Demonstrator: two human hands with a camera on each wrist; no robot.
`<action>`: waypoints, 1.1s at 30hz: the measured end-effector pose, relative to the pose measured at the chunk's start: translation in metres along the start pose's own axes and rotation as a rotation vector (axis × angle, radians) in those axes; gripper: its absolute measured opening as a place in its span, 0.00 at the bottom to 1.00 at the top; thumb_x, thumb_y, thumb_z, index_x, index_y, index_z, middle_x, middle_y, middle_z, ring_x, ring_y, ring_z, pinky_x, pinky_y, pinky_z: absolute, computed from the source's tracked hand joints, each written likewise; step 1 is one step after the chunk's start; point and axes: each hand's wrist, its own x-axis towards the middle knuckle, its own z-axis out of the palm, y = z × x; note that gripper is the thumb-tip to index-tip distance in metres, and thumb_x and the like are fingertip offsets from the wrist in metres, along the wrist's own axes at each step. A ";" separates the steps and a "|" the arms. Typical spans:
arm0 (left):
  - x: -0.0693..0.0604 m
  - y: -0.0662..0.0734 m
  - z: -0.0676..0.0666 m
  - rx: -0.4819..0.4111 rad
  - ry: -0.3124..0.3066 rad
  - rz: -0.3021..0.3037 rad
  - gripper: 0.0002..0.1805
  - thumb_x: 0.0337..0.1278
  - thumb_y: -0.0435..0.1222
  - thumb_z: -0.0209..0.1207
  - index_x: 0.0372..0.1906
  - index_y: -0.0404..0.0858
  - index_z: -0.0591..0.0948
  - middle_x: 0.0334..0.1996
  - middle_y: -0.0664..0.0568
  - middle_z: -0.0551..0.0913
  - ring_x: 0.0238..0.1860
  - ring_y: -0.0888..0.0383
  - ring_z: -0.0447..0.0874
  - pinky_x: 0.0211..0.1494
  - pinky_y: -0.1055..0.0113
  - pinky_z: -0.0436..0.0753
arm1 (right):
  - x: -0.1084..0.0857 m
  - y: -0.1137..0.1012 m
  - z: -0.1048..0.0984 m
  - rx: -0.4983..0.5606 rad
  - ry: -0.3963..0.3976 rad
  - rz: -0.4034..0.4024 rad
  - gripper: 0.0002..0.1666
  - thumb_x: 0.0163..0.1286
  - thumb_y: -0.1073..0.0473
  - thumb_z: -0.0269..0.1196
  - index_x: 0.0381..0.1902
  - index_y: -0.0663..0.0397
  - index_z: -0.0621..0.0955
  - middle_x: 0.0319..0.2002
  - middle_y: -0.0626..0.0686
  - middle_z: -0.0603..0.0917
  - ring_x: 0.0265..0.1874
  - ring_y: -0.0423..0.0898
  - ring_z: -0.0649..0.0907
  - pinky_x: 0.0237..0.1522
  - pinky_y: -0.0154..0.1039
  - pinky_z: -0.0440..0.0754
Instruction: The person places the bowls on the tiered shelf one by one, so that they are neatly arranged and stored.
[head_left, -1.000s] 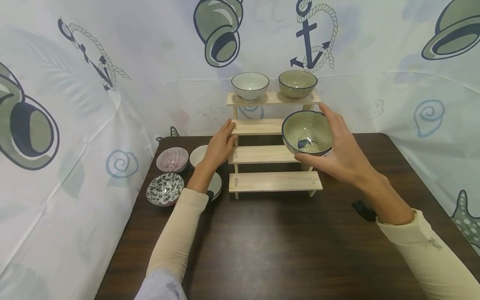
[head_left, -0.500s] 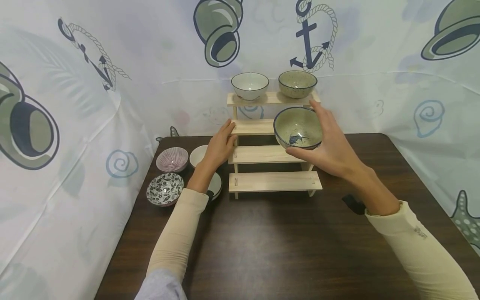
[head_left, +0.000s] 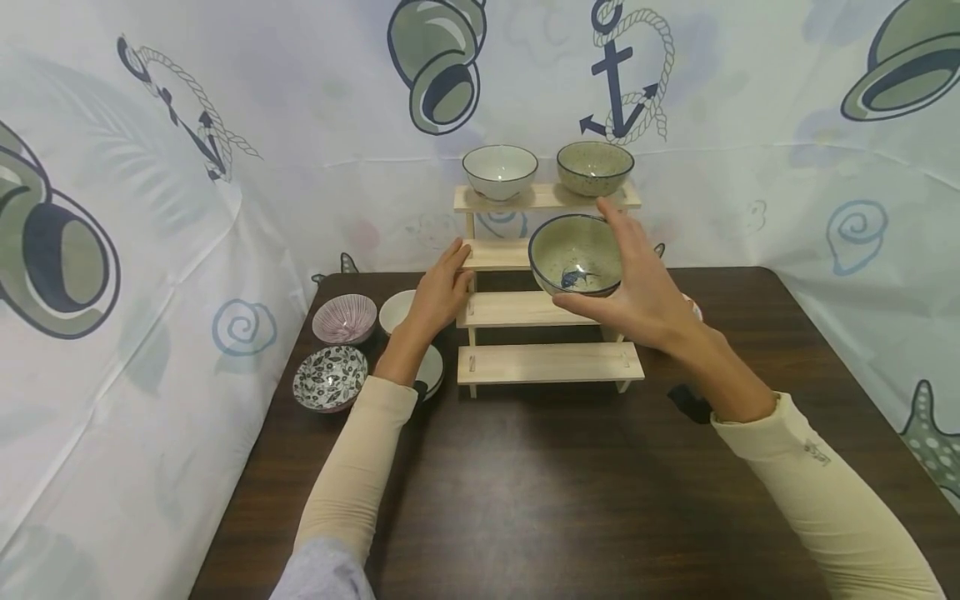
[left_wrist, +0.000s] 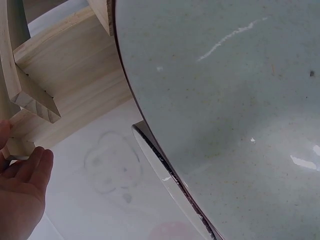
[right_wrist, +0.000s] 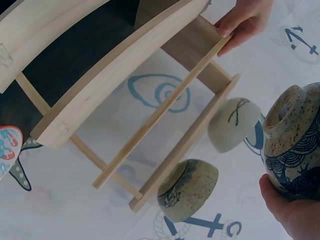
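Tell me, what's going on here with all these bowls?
A person's right hand holds a blue-patterned bowl in its fingers, in front of a stepped wooden stand, while the left hand grips the stand's left end. A white bowl and a greenish bowl sit on the top shelf; more bowls are on the table to the left.

- Closed in behind and at both sides by whitish cloth walls (head_left: 330,100), faintly washed with lilac and creased in places.
- Printed with grey-green shells (head_left: 431,42), navy anchors (head_left: 614,83) wound in rope, pale-blue spirals (head_left: 243,327) and a dotted starfish (head_left: 930,442) (low at the right edge).
- Furnished with a dark wood-grain counter (head_left: 570,492), rounded at the far right corner.
- Lit softly, with a dull sheen on the counter.
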 end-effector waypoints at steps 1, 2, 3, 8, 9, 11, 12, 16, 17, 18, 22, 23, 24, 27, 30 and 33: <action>0.000 0.000 0.000 0.000 0.000 0.000 0.30 0.80 0.41 0.50 0.81 0.41 0.63 0.83 0.49 0.56 0.81 0.45 0.60 0.81 0.47 0.64 | 0.000 0.000 0.001 0.000 0.001 -0.002 0.71 0.54 0.40 0.78 0.85 0.37 0.48 0.82 0.53 0.56 0.80 0.55 0.59 0.75 0.69 0.61; 0.000 0.000 0.000 -0.001 0.000 -0.001 0.30 0.80 0.41 0.50 0.81 0.41 0.63 0.83 0.49 0.56 0.81 0.45 0.60 0.81 0.46 0.64 | 0.001 0.000 0.002 -0.002 0.003 -0.005 0.70 0.54 0.40 0.78 0.85 0.38 0.49 0.82 0.53 0.56 0.80 0.55 0.59 0.75 0.69 0.61; 0.000 0.000 0.000 0.000 0.000 -0.002 0.30 0.80 0.41 0.50 0.80 0.41 0.63 0.83 0.49 0.56 0.81 0.44 0.60 0.81 0.46 0.64 | 0.002 0.000 0.003 -0.005 0.002 -0.005 0.70 0.54 0.40 0.77 0.85 0.38 0.48 0.82 0.54 0.56 0.80 0.56 0.59 0.75 0.69 0.61; 0.001 0.000 0.001 0.000 -0.002 -0.004 0.30 0.81 0.41 0.50 0.81 0.41 0.63 0.83 0.49 0.56 0.81 0.44 0.59 0.81 0.47 0.63 | 0.005 -0.003 0.005 -0.005 -0.001 -0.005 0.70 0.55 0.38 0.77 0.85 0.36 0.48 0.82 0.52 0.56 0.81 0.55 0.58 0.75 0.70 0.60; 0.001 0.000 0.001 0.000 -0.003 -0.004 0.30 0.81 0.41 0.50 0.81 0.42 0.62 0.83 0.50 0.55 0.81 0.44 0.59 0.81 0.47 0.63 | 0.006 -0.004 0.006 -0.002 -0.002 -0.005 0.70 0.55 0.38 0.77 0.85 0.36 0.48 0.83 0.52 0.56 0.81 0.54 0.58 0.76 0.70 0.60; 0.000 0.000 0.001 -0.003 -0.006 -0.005 0.30 0.81 0.42 0.49 0.81 0.42 0.62 0.84 0.50 0.55 0.81 0.44 0.60 0.81 0.46 0.64 | 0.007 -0.006 0.008 0.005 -0.001 -0.009 0.70 0.54 0.37 0.77 0.85 0.36 0.48 0.83 0.51 0.55 0.81 0.54 0.58 0.76 0.69 0.60; 0.000 0.000 0.001 -0.004 -0.005 -0.005 0.30 0.81 0.42 0.49 0.81 0.42 0.62 0.84 0.50 0.55 0.81 0.44 0.60 0.81 0.46 0.65 | 0.008 -0.006 0.008 0.009 -0.003 -0.011 0.70 0.54 0.38 0.77 0.85 0.36 0.48 0.83 0.51 0.55 0.81 0.53 0.58 0.76 0.69 0.60; -0.001 0.000 0.000 -0.005 -0.003 -0.005 0.30 0.81 0.42 0.49 0.81 0.42 0.63 0.83 0.49 0.56 0.80 0.44 0.61 0.80 0.46 0.65 | 0.010 -0.009 0.012 0.019 -0.008 -0.024 0.71 0.55 0.38 0.78 0.85 0.37 0.48 0.83 0.51 0.55 0.81 0.54 0.58 0.76 0.68 0.60; -0.001 0.000 0.000 -0.003 -0.003 -0.004 0.30 0.81 0.41 0.49 0.81 0.42 0.63 0.83 0.49 0.56 0.81 0.44 0.61 0.80 0.46 0.65 | 0.011 -0.010 0.012 0.020 -0.007 -0.028 0.70 0.55 0.39 0.78 0.85 0.37 0.48 0.83 0.51 0.55 0.81 0.55 0.59 0.76 0.68 0.61; 0.000 0.000 0.000 -0.001 -0.002 -0.003 0.30 0.81 0.41 0.49 0.81 0.42 0.63 0.83 0.49 0.56 0.81 0.44 0.60 0.81 0.46 0.65 | 0.012 -0.010 0.014 0.021 -0.007 -0.035 0.70 0.54 0.39 0.78 0.85 0.37 0.48 0.83 0.51 0.55 0.81 0.55 0.59 0.76 0.68 0.61; 0.000 0.000 0.000 0.003 0.004 0.002 0.30 0.81 0.41 0.50 0.81 0.41 0.63 0.83 0.48 0.57 0.80 0.44 0.61 0.80 0.46 0.65 | 0.016 -0.011 0.020 0.039 0.002 -0.071 0.70 0.54 0.41 0.79 0.85 0.38 0.50 0.82 0.52 0.57 0.79 0.55 0.62 0.75 0.66 0.63; 0.000 -0.001 0.000 0.004 0.007 0.004 0.30 0.81 0.41 0.50 0.80 0.41 0.63 0.83 0.47 0.57 0.80 0.43 0.61 0.80 0.46 0.65 | 0.016 -0.011 0.021 0.043 0.003 -0.079 0.70 0.54 0.41 0.79 0.84 0.38 0.50 0.82 0.52 0.57 0.79 0.55 0.62 0.75 0.65 0.64; 0.000 -0.001 0.000 0.004 0.010 0.005 0.30 0.80 0.41 0.50 0.80 0.41 0.64 0.83 0.46 0.57 0.80 0.43 0.62 0.80 0.46 0.66 | 0.017 -0.011 0.023 0.048 0.006 -0.088 0.70 0.53 0.41 0.79 0.84 0.39 0.51 0.82 0.52 0.57 0.79 0.55 0.62 0.76 0.65 0.64; 0.000 -0.001 0.000 0.002 0.010 0.006 0.30 0.80 0.41 0.50 0.80 0.41 0.64 0.83 0.46 0.58 0.80 0.43 0.62 0.79 0.45 0.66 | 0.019 -0.012 0.028 0.056 0.012 -0.106 0.71 0.53 0.42 0.80 0.84 0.43 0.52 0.82 0.53 0.57 0.79 0.55 0.63 0.77 0.63 0.64; 0.000 -0.001 0.000 0.002 0.008 0.008 0.30 0.80 0.41 0.50 0.80 0.41 0.64 0.83 0.46 0.58 0.80 0.43 0.62 0.80 0.45 0.66 | 0.020 -0.012 0.033 0.046 0.017 -0.111 0.71 0.52 0.41 0.80 0.84 0.46 0.52 0.82 0.54 0.57 0.79 0.55 0.62 0.77 0.62 0.64; 0.000 -0.001 0.001 0.003 0.008 0.012 0.30 0.80 0.41 0.50 0.80 0.41 0.64 0.83 0.48 0.57 0.80 0.43 0.61 0.80 0.46 0.65 | 0.022 -0.011 0.037 0.029 0.017 -0.107 0.71 0.52 0.39 0.80 0.84 0.48 0.53 0.82 0.55 0.57 0.80 0.55 0.61 0.77 0.61 0.64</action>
